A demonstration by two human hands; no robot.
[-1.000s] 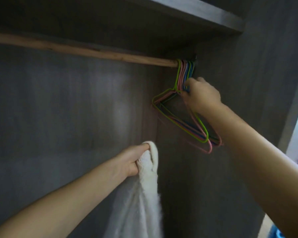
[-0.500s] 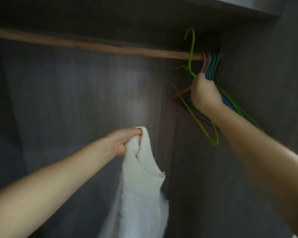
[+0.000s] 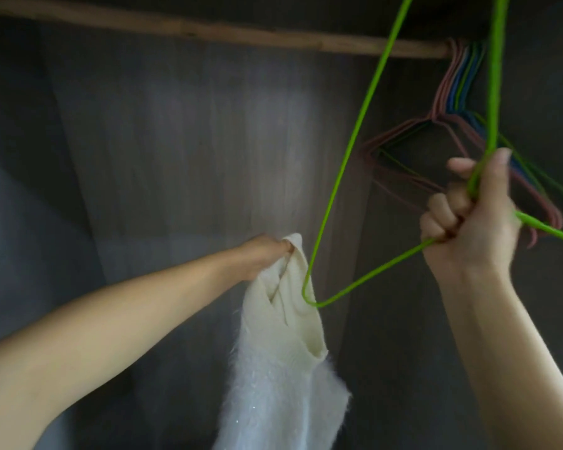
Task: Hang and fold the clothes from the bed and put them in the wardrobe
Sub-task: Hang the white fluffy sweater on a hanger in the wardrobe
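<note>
A fluffy white garment (image 3: 283,362) hangs from my left hand (image 3: 264,258), which grips its top edge in front of the wardrobe's back panel. My right hand (image 3: 468,219) holds a green wire hanger (image 3: 345,170) with its fingers curled round the wire. The hanger is off the rail and close to the camera; one rounded corner lies against the garment just below my left hand. Its hook runs out of the top of the frame.
A wooden rail (image 3: 208,29) crosses the top of the wardrobe. Several pink, blue and green hangers (image 3: 459,102) bunch at its right end, behind my right hand. The grey back panel (image 3: 176,141) and the dark right side wall (image 3: 550,92) enclose the space.
My right hand has lifted the green hanger off the rail and pulled it toward me and the garment. My left hand has kept its hold on the garment.
</note>
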